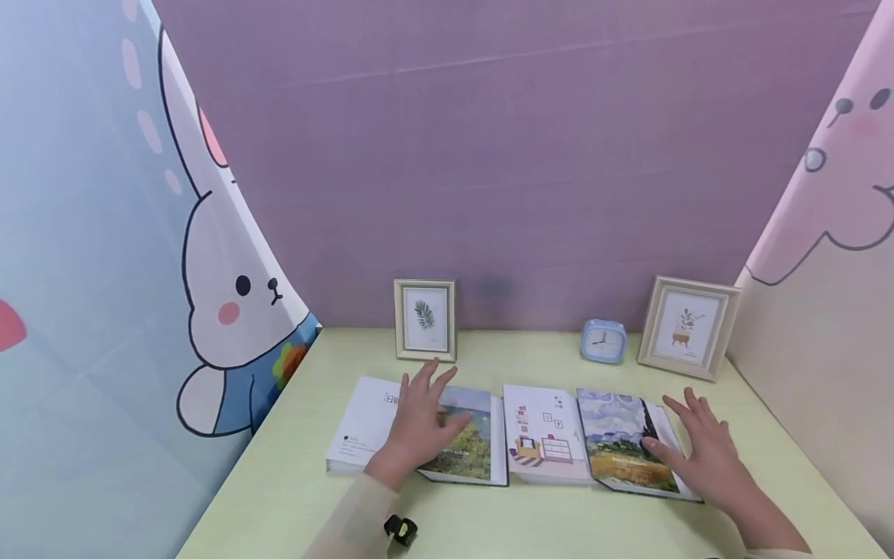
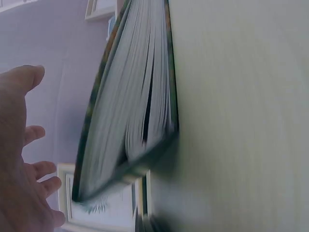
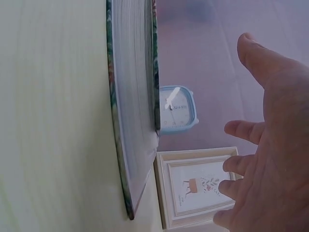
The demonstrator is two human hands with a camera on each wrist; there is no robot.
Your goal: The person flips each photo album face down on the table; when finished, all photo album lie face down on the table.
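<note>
White rectangular furniture-print book (image 1: 545,435); leftward of it, green-landscape album (image 1: 466,444), left grip (image 1: 419,423) above, spread, empty; rightward, cloudy-field album (image 1: 615,435), right grip (image 1: 707,454) likewise.

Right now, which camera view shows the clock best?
The head view: the clock shows whole and uncovered there. The right wrist view shows it sideways, partly hidden by a book; the left wrist view shows only a blue sliver, apparently its edge.

Pale-green table (image 1: 272,505) | four books (image 1: 548,439) (in a row) | leaf-print frame (image 1: 425,320) | blue clock (image 1: 604,342) | plant-print frame (image 1: 687,328)
</note>
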